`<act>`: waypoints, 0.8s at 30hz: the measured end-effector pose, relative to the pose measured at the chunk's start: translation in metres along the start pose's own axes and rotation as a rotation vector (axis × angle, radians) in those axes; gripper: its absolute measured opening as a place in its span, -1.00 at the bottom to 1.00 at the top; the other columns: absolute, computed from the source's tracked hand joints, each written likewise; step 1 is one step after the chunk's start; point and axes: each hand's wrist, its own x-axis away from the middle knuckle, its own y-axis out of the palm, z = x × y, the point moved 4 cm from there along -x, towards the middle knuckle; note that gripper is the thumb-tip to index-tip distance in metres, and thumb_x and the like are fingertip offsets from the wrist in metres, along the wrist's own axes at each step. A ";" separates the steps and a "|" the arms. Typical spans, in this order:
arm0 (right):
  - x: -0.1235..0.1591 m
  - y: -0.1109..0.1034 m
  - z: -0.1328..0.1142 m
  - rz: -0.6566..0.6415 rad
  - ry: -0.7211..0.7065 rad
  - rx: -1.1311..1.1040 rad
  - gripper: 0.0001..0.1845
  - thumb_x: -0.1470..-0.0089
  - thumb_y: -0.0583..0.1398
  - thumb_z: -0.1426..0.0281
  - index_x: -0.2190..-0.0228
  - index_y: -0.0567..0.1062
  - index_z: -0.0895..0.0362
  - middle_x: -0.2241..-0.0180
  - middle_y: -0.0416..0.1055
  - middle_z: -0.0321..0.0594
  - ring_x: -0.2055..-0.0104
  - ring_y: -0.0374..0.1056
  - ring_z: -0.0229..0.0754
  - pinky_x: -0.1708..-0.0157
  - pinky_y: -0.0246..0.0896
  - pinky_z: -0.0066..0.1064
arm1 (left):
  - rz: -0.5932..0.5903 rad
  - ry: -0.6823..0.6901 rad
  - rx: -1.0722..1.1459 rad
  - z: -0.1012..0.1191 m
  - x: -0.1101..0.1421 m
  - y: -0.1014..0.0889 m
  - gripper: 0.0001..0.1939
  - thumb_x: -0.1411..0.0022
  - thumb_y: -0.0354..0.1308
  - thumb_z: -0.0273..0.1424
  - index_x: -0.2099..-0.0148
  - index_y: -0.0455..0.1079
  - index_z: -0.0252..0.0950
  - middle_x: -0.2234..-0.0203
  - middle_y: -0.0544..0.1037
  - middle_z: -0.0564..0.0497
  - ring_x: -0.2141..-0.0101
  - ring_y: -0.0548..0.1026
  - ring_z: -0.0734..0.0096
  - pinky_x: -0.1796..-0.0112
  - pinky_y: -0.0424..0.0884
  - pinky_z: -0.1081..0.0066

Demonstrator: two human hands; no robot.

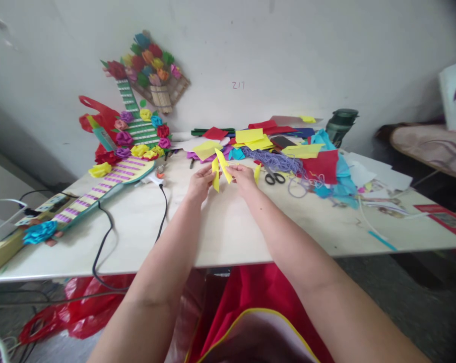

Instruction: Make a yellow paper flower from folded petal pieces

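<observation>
My left hand point(202, 182) is closed on a narrow yellow paper strip point(215, 174), which stands upright at its fingertips. Close beside it on the right, my right hand point(243, 177) pinches another folded piece of yellow paper point(223, 165), tilted up to the left. A thin stick or wire seems to run near the right fingers, too small to make out. Another bit of yellow paper point(257, 173) shows just past the right hand. Black-handled scissors point(275, 178) lie on the table to the right of that hand.
Coloured paper sheets point(249, 136) and purple shredded strands point(269, 160) are heaped behind my hands. At left lie a paper-flower decoration point(114, 176), a glue gun point(152, 179) and its black cord point(165, 212). A dark green bottle point(340, 126) stands at the back right of the table point(235, 232).
</observation>
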 end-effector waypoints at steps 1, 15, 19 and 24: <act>0.000 0.000 0.000 0.003 -0.009 0.014 -0.82 0.23 0.28 0.37 0.49 0.51 0.22 0.52 0.47 -0.27 0.49 0.34 -0.33 0.51 0.20 -0.54 | 0.011 -0.006 -0.003 -0.002 -0.001 -0.001 -0.53 0.19 0.34 -0.48 0.13 0.43 -0.37 0.35 0.56 -0.08 0.29 0.54 0.34 0.18 0.38 0.38; -0.012 0.009 0.011 -0.053 -0.250 0.565 -0.82 0.17 0.22 0.34 0.47 0.56 0.16 0.49 0.49 -0.28 0.36 0.39 -0.20 0.28 0.27 -0.40 | 0.159 -0.013 0.058 -0.008 -0.004 -0.006 -0.70 0.22 0.31 -0.55 0.32 0.45 -0.38 0.49 0.56 -0.03 0.37 0.53 0.36 0.26 0.41 0.39; -0.014 0.009 0.015 -0.086 -0.218 0.599 -0.77 0.15 0.21 0.28 0.45 0.57 0.17 0.51 0.47 -0.29 0.39 0.38 -0.20 0.34 0.27 -0.42 | 0.155 -0.034 0.053 -0.007 -0.002 -0.005 -0.72 0.21 0.29 -0.57 0.32 0.44 -0.39 0.51 0.55 -0.02 0.39 0.53 0.36 0.27 0.42 0.37; -0.009 0.005 0.007 -0.085 -0.213 0.701 -0.78 0.13 0.19 0.29 0.44 0.58 0.13 0.45 0.50 -0.30 0.36 0.39 -0.22 0.33 0.24 -0.45 | 0.178 -0.050 0.009 -0.006 0.001 -0.006 -0.73 0.25 0.33 -0.58 0.37 0.44 -0.43 0.53 0.53 -0.03 0.45 0.51 0.41 0.24 0.42 0.35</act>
